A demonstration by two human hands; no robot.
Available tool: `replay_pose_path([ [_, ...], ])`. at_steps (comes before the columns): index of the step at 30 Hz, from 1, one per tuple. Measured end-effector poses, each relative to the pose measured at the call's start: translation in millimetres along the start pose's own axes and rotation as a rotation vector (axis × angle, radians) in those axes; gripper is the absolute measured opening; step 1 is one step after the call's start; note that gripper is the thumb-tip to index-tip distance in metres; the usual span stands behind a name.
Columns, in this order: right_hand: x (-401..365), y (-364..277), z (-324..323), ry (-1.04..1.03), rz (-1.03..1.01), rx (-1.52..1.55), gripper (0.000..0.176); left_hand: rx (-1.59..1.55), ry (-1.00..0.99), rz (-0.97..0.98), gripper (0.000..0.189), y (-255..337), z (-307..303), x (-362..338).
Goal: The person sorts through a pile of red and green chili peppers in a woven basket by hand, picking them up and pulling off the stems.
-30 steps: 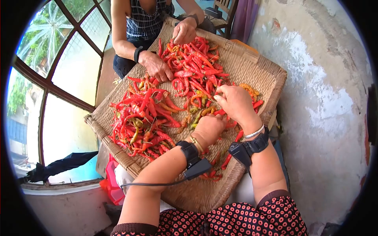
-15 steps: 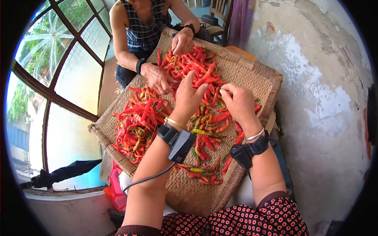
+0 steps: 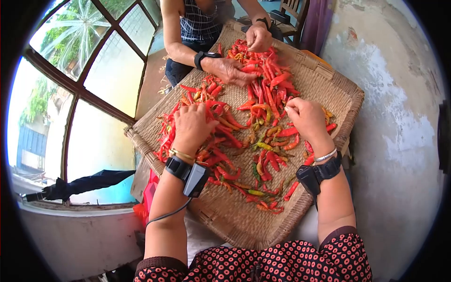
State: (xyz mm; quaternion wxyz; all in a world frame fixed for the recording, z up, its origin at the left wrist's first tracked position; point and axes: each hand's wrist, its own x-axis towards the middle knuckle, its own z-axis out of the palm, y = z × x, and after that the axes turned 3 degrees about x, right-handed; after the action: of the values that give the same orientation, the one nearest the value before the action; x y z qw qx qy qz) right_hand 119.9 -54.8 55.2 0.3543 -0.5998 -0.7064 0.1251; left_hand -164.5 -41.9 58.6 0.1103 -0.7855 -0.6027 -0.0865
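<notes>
Moved since half a second ago: the left hand [image 3: 190,123] has gone from above the middle of the woven tray [image 3: 324,84] to the left heap of red peppers [image 3: 220,136]; the right hand [image 3: 310,121] stays over the tray's right half.
Window side: a framed window [image 3: 101,70] at far left, with a dark folded umbrella [image 3: 94,183] lying along its sill.
Beside the tray's left edge: red plastic [image 3: 150,188], partly hidden by the left forearm.
Far side: a co-worker's two hands [image 3: 232,71] are at the far heap of peppers [image 3: 275,77], covering bits of it; a wooden chair [image 3: 296,21] and a purple curtain [image 3: 324,23] stand behind.
Right side: a patchy plaster wall [image 3: 390,141].
Tray, left: the left heap, partly blocked from view by the left hand and its wrist device [image 3: 196,181].
Left fingers: bent over the heap, thumb spread away; whether they grip a pepper, I cannot tell.
Tray, middle: loose red, green and brownish peppers [image 3: 265,145] scattered on the weave, the far heap beyond them.
Right fingers: thumb and forefinger narrow, just beside the far heap's near edge; whether anything sits between them, I cannot tell.
Tray, right: a few peppers lie under and near the right wrist.
</notes>
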Motion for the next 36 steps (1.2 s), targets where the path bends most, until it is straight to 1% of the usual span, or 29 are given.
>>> replay_pose_path([
  [1, -0.5, -0.4, 0.8, -0.009, -0.006, -0.006, 0.014, 0.007, -0.063, 0.01, 0.06, -1.3, 6.1, -0.9],
  [2, -1.0, -1.8, 1.1, -0.011, -0.008, -0.009, 0.014, 0.003, -0.063, 0.008, 0.06, -0.7, 11.7, -2.6],
  [4, -1.2, -5.5, 0.0, -0.044, -0.013, -0.02, 0.014, 0.025, -0.157, 0.021, 0.066, 7.9, 15.7, -5.6],
  [5, -1.2, -6.2, 0.0, -0.048, -0.014, -0.023, 0.014, 0.046, -0.104, 0.083, 0.049, 9.5, 19.1, -8.0],
  [6, -1.8, -6.7, 0.3, -0.051, -0.032, -0.026, 0.014, 0.043, -0.108, 0.079, 0.049, 12.4, 19.8, -10.8],
  [8, -2.7, -8.4, 1.9, -0.058, -0.049, -0.026, 0.013, 0.061, -0.172, 0.313, 0.03, 20.6, 18.9, -17.5],
  [9, -2.1, -9.6, 1.9, -0.084, -0.034, -0.03, 0.014, 0.007, -0.049, 0.359, 0.022, 26.8, 24.4, -25.3],
  [10, -0.5, -10.1, 1.3, -0.107, -0.019, -0.036, 0.014, 0.041, -0.141, 0.419, 0.021, 32.5, 23.6, -27.8],
  [12, 0.2, -8.0, 2.2, -0.111, -0.034, -0.046, 0.014, 0.024, -0.178, 0.497, 0.02, 42.7, 18.9, -30.2],
  [13, -1.2, -7.3, 4.0, -0.122, -0.044, -0.048, 0.015, -0.109, -0.216, 0.532, 0.018, 44.1, 17.4, -29.4],
  [14, -2.2, -7.7, 4.7, -0.125, -0.042, -0.047, 0.015, -0.109, -0.219, 0.531, 0.018, 46.7, 16.1, -30.9],
  [16, -1.7, -7.3, 3.5, -0.169, -0.083, -0.102, 0.016, -0.384, -0.174, 0.513, 0.016, 52.2, 13.5, -29.6],
  [17, -3.1, -7.1, 3.8, -0.166, -0.074, -0.108, 0.016, -0.484, -0.229, 0.514, 0.02, 51.9, 10.9, -25.9],
  [18, -4.6, -8.6, 4.4, -0.166, -0.063, -0.094, 0.017, -0.489, -0.228, 0.525, 0.02, 50.3, 10.3, -22.2],
  [20, -2.7, -10.4, 4.3, -0.168, -0.053, -0.085, 0.017, -0.794, -0.233, 0.434, 0.032, 46.6, 9.2, -17.2],
  [21, -2.4, -12.2, 3.5, -0.235, -0.014, -0.054, 0.018, -0.962, -0.259, 0.285, 0.041, 48.5, 5.2, -18.2],
  [22, -1.2, -14.6, 2.5, -0.299, 0.023, -0.024, 0.021, -0.966, -0.26, 0.285, 0.041, 47.4, -0.4, -16.2],
  [23, -1.4, -20.0, 2.9, -0.299, 0.027, -0.03, 0.021, -1.109, -0.348, 0.198, 0.041, 45.0, -5.7, -12.7],
  [24, -3.1, -27.4, 3.7, -0.281, -0.001, 0.12, 0.027, -1.253, -0.438, 0.11, 0.041, 43.4, -7.1, -11.0],
  [25, -3.1, -30.2, 3.3, -0.259, -0.032, 0.27, 0.035, -1.201, -0.392, 0.16, 0.037, 42.1, -2.7, -11.4],
  [26, -2.6, -19.0, 11.7, -0.206, -0.333, 0.199, 0.048, -1.209, -0.392, 0.162, 0.037, 41.6, -1.3, -10.4],
  [28, -4.6, -27.9, 9.1, -0.303, -0.345, 0.33, 0.04, -1.339, -0.559, 0.22, 0.034, 40.2, -2.5, -9.6],
  [29, -6.4, -29.3, 6.9, -0.306, -0.347, 0.328, 0.04, -1.352, -0.6, 0.172, 0.028, 41.8, -9.1, -9.7],
  [31, -9.7, -28.4, 1.0, -0.654, 0.19, 0.631, 0.029, -1.332, -0.597, 0.15, 0.025, 40.1, -6.2, -10.2],
  [32, -8.7, -26.0, -0.3, -0.653, 0.189, 0.624, 0.029, -1.309, -0.599, 0.13, 0.023, 39.4, -4.4, -10.1],
  [33, -7.9, -22.5, -0.9, -0.567, 0.228, 0.609, 0.024, -1.217, -0.463, 0.117, 0.021, 36.8, -1.9, -10.8],
  [34, -7.1, -19.2, -2.7, -0.481, 0.267, 0.595, 0.019, -0.972, -0.217, 0.185, 0.019, 32.6, 1.6, -10.1],
  [35, -4.1, -16.5, -7.0, -0.452, 0.211, 0.375, 0.019, -0.731, -0.137, 0.171, 0.019, 29.4, -0.6, -11.2],
  [36, -3.0, -12.8, -5.9, -0.452, 0.208, 0.372, 0.019, -0.488, -0.057, 0.154, 0.018, 26.4, -4.9, -11.5],
])
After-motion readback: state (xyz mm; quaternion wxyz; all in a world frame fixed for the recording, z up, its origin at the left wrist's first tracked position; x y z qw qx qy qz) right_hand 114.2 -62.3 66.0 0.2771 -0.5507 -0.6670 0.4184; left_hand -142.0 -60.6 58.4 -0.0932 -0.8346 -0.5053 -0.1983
